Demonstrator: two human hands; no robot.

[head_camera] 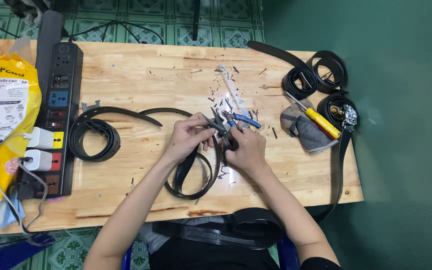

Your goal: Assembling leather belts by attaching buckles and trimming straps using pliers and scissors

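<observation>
At the middle of the wooden table, my left hand pinches the end of a black belt that loops down toward me. My right hand grips blue-handled pliers, whose jaws meet the belt end between my two hands. Small dark scraps lie scattered on the wood just beyond the pliers.
A second black belt lies curled at left beside a black power strip with two white chargers. Yellow and pink bags sit at the far left. Coiled belts, a yellow-handled screwdriver and a grey cloth lie at right.
</observation>
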